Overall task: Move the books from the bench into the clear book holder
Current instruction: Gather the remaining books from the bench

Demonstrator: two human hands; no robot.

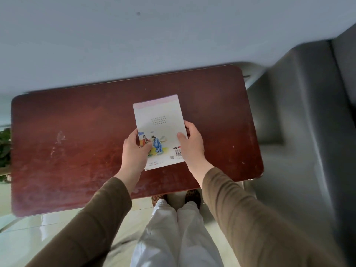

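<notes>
Head view: thin white paperback book with a painted back cover (159, 130), over the middle of the reddish-brown wooden bench top (77, 132). Gripped at its 8 o'clock edge by the left hand (134, 151), thumb on the cover. Pinched at 4 o'clock by the right hand (192, 145), fingers curled closed around the edge.

a scuffed reddish-brown wooden bench (77, 151) with rounded corners stands on pale glossy floor tiles (28, 234).

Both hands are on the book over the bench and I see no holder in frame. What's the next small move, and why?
Probably lift the book clear of the reddish-brown bench and turn to look for the clear holder, which is not in view. The left hand and right hand already grip its near edges, thumbs on the cover, so the grasp looks secure. No other book shows on the bench.
</notes>
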